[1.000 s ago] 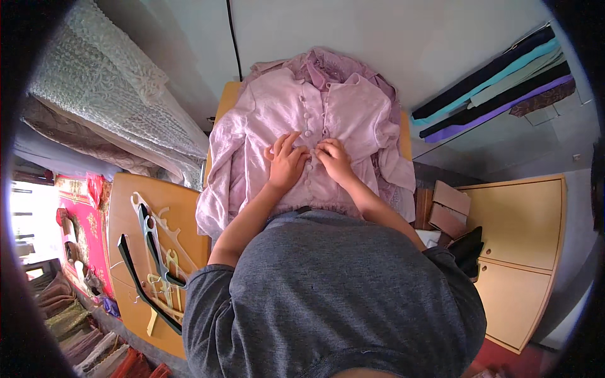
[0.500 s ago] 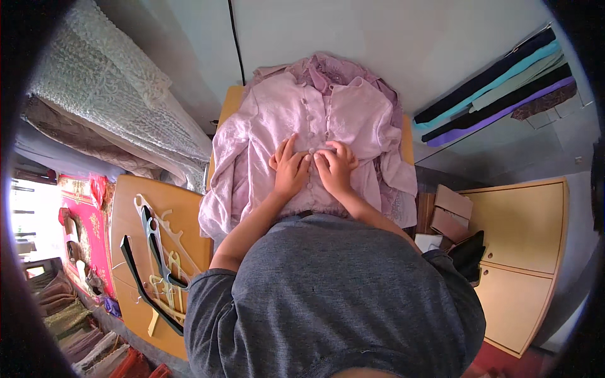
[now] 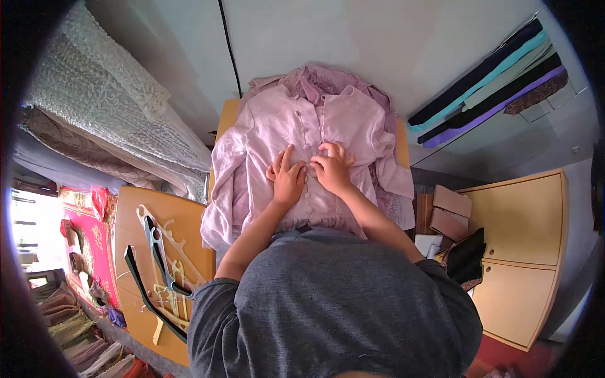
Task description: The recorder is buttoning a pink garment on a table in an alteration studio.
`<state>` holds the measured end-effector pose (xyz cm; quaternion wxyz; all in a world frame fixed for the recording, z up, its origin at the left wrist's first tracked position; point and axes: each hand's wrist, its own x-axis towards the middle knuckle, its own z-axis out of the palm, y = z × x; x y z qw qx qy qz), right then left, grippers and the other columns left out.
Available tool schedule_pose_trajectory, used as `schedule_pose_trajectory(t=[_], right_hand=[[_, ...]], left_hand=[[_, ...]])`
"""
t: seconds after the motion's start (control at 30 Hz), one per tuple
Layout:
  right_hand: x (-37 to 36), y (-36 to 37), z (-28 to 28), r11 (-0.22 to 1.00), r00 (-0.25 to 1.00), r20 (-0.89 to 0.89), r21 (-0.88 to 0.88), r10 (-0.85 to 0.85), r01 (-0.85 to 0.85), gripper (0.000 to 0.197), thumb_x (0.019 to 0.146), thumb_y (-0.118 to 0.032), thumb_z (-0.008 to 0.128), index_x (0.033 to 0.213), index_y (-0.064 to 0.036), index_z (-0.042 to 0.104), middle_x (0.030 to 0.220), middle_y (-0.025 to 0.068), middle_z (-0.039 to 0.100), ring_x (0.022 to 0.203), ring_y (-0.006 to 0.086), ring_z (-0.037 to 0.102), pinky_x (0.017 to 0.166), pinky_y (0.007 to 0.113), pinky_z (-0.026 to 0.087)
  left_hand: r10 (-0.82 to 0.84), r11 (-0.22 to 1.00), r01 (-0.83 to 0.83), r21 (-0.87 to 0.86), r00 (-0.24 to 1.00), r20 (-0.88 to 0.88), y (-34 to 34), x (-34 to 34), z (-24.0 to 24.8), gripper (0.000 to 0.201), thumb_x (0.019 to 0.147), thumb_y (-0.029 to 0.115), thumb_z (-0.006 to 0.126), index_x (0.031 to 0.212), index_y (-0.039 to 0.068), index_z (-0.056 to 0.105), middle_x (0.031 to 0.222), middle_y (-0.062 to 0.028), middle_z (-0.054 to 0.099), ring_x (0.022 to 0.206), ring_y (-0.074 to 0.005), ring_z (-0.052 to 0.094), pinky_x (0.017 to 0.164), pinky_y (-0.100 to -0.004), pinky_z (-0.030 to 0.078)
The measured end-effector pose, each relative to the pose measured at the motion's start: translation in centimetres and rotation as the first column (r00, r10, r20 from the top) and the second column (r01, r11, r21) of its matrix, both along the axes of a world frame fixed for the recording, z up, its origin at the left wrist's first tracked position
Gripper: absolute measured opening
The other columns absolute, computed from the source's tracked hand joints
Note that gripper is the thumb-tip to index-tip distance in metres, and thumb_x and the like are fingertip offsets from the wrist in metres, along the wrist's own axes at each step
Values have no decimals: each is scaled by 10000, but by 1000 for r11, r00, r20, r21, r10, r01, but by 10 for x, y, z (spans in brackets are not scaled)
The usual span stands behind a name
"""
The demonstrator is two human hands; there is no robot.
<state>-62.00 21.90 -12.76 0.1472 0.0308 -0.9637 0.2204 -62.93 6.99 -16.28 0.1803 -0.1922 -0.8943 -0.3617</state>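
Observation:
A pale pink long-sleeved blouse (image 3: 268, 135) lies front side up in front of me, with a row of round covered buttons down its middle. Its upper front stands apart, while lower down the two edges meet near my hands. My left hand (image 3: 288, 181) pinches the button-side edge with thumb and forefinger, its other fingers resting on the cloth. Just to the right, my right hand (image 3: 334, 171) has its fingers bent and closed on the opposite edge. The fingertips of both hands are close together; the button between them is mostly hidden.
Under the blouse are more mauve garments (image 3: 359, 82) on a wooden table (image 3: 403, 145). Several hangers (image 3: 154, 252) lie on a wooden surface (image 3: 132, 208) at left. White lace cloth (image 3: 120, 94) hangs at far left. Folded cloths (image 3: 485, 82) hang at right, above a wooden cabinet (image 3: 513, 220).
The view has shifted slightly. My fingertips have come a little apart, the right hand now slightly higher than the left. Both hands stay at the blouse's front edges.

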Motion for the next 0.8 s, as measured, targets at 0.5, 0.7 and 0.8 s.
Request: schedule_pose_trajectory(t=[0.5, 0.7, 0.8], right_hand=[[-4, 21, 12, 993, 996, 71, 112, -51, 43, 202, 800, -290, 638, 994, -253, 680, 1285, 45, 414, 1264, 296, 314, 902, 697, 204], [-2, 27, 3, 995, 1000, 10, 94, 27, -28, 97, 763, -269, 667, 823, -198, 694, 1229, -5, 479, 1251, 297, 337, 899, 693, 194], [-8, 31, 15, 996, 984, -169, -67, 51, -63, 85, 727, -212, 701, 801, -170, 700, 1172, 20, 521, 1198, 312, 377, 953, 553, 232]], left_hand=[[141, 990, -143, -2, 975, 170, 10, -34, 37, 187, 788, 271, 642, 933, 168, 696, 1404, -93, 376, 1315, -322, 272, 1019, -574, 195], [126, 991, -108, -81, 955, 268, 13, -38, 31, 206, 757, 320, 671, 891, 170, 712, 1428, -101, 357, 1332, -322, 256, 1008, -616, 153], [167, 986, -156, -63, 948, 270, 14, -32, 36, 196, 751, 317, 675, 874, 171, 716, 1420, -116, 369, 1328, -326, 263, 1013, -596, 160]])
